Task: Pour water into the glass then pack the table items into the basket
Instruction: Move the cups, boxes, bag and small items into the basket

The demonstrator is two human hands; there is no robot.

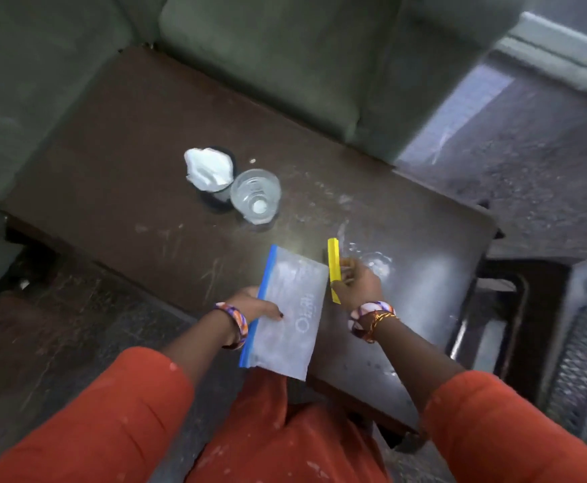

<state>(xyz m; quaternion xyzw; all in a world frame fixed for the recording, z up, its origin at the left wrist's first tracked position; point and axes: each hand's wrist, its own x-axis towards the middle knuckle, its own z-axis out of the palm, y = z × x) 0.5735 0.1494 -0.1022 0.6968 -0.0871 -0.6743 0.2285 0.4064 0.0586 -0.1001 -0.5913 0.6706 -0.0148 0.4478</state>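
Observation:
My left hand point(254, 304) grips a clear zip bag point(286, 315) with a blue seal strip, held over the near edge of the dark wooden table point(117, 162). My right hand point(358, 284) is closed on a flat yellow object point(333, 263), just right of the bag. A clear glass point(256, 196) with water in it stands at the table's middle. Touching it on the left is a dark cup point(217, 200) stuffed with white tissue point(208, 168). A clear plastic item point(372, 261) lies on the table beyond my right hand, blurred.
A green sofa point(267, 64) wraps around the table's far and left sides. A dark metal-mesh basket or rack point(577, 364) stands on the floor at the right. Orange sleeves and clothing fill the bottom of the view.

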